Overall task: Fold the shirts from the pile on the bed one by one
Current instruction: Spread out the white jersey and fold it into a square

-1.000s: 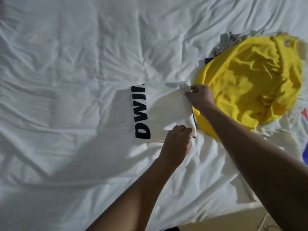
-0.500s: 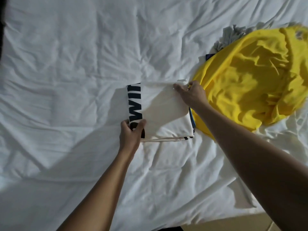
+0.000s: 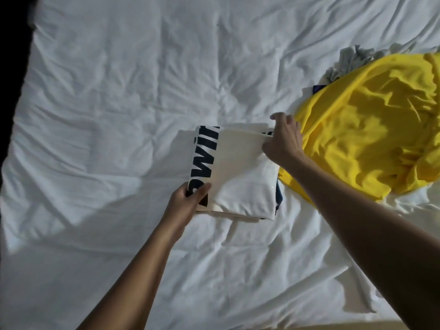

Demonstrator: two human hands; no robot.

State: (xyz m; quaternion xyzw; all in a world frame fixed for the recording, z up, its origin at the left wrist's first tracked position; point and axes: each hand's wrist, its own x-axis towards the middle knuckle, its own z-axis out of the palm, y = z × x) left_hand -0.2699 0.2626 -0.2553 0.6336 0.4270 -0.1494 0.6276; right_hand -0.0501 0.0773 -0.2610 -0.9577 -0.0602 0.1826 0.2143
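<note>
A white shirt with black lettering (image 3: 240,177) lies folded into a small rectangle in the middle of the bed. My left hand (image 3: 188,198) grips its near left corner, thumb on top over the black letters. My right hand (image 3: 284,141) holds the far right corner, with the thumb under the top layer's edge. Just right of it sits the pile (image 3: 371,125), a crumpled yellow shirt on top and grey fabric (image 3: 350,60) showing behind it.
The bed is covered by a wrinkled white sheet (image 3: 119,115). A dark gap runs along the left side (image 3: 9,67). The bed's near edge shows at the bottom right (image 3: 333,326). A dark blue edge (image 3: 279,196) peeks out under the folded shirt.
My left hand has moved from the shirt's right near edge to its left near corner and gripped it. My right hand has stayed at the far right corner. The view shifted left.
</note>
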